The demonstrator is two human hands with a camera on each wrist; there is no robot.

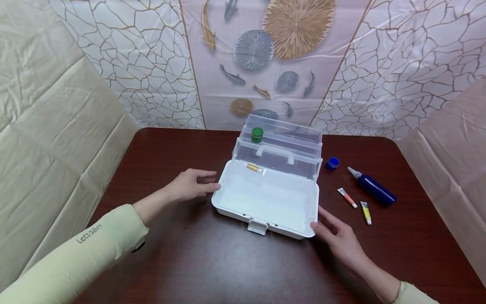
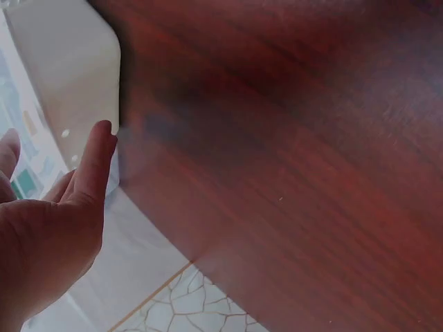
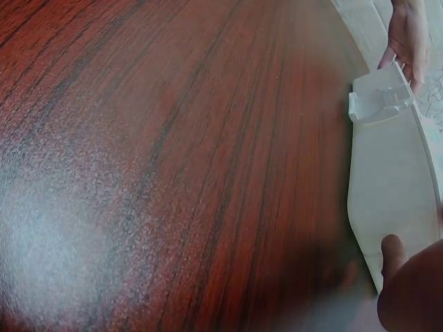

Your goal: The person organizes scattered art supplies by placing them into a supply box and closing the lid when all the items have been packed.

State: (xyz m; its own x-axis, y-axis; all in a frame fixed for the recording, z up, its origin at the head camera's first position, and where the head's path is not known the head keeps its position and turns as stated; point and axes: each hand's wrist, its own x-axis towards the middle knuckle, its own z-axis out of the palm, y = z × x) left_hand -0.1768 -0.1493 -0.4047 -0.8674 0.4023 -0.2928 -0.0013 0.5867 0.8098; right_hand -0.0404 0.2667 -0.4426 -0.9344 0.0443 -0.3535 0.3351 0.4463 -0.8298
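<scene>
A white plastic storage box (image 1: pixel 265 198) with a raised clear lid (image 1: pixel 282 145) sits on the table, its front latch (image 1: pixel 258 227) hanging down. My left hand (image 1: pixel 191 184) is at the box's left end, thumb at the rim and the other fingers extended beside the wall. At the front right corner, my right hand (image 1: pixel 341 240) grips the box, its thumb (image 3: pixel 393 256) against the front and its fingers along the right side. A gold paint tube (image 1: pixel 256 169) lies at the back of the box. Behind it, a green paint jar (image 1: pixel 257 135) stands in the clear lid section.
Right of the box are a blue paint jar (image 1: pixel 332 164), a blue bottle (image 1: pixel 376 190) with a pointed nozzle, an orange-red paint tube (image 1: pixel 347 198) and a yellow paint tube (image 1: pixel 366 213). Patterned cloth (image 1: pixel 152 63) hangs behind the dark wooden table (image 1: pixel 171 261).
</scene>
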